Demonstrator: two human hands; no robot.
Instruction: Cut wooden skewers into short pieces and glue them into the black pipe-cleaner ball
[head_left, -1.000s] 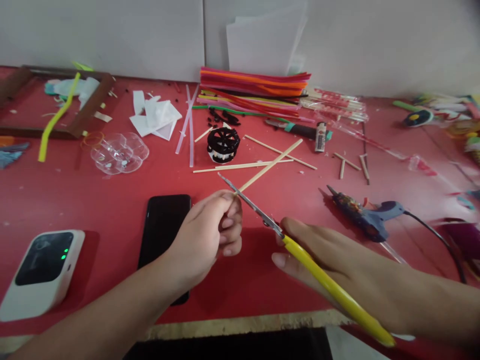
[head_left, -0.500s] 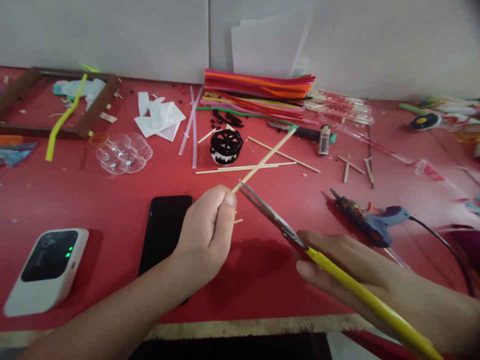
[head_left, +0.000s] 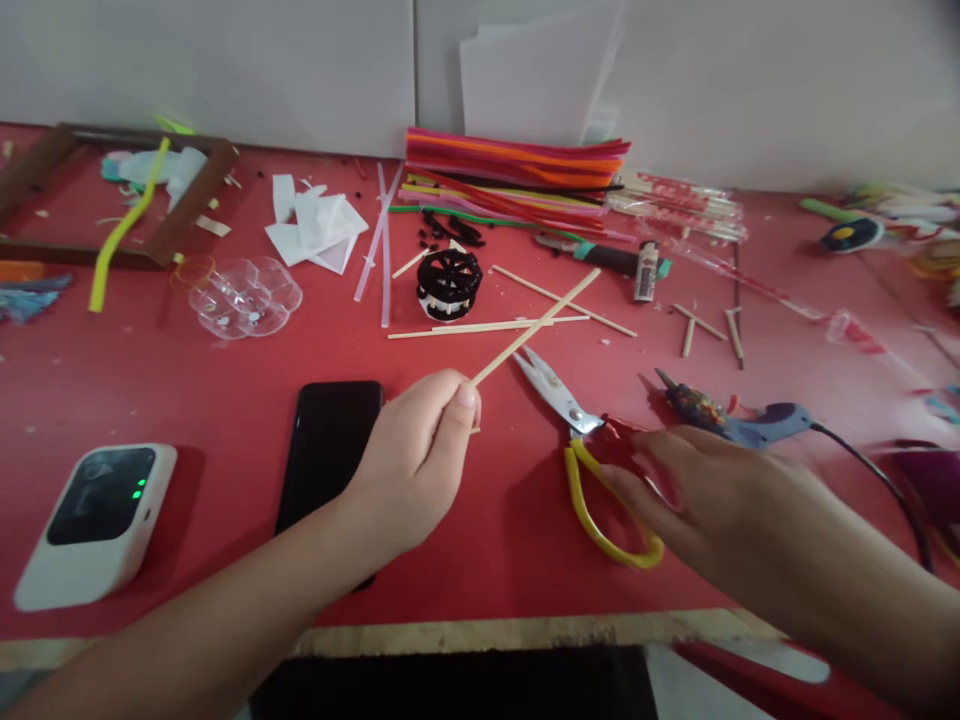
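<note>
My left hand (head_left: 420, 460) is closed around a thin wooden stick (head_left: 536, 325), which slants up and to the right out of the fist. A short pale stick end shows just below its fingers. My right hand (head_left: 697, 490) has its thumb and fingers at the handles of a pair of scissors (head_left: 555, 390) with yellow grips. The blades point up-left, slightly apart, below the stick and not touching it. Behind the stick sits a small round black piece with a spoked top (head_left: 450, 283) and a white base. More wooden sticks (head_left: 487, 327) lie beside it.
A black phone (head_left: 330, 440) lies partly under my left forearm, with a white device (head_left: 97, 525) farther left. A glue gun (head_left: 720, 410) with its cord lies right. Coloured pipe cleaners (head_left: 517, 160), white scraps (head_left: 322, 230) and a clear flower-shaped tray (head_left: 247, 300) are farther back.
The scissors have moved away from the stick, turned from edge-on to flat and opened slightly. My right hand has shifted with them. My left hand still grips the stick.
</note>
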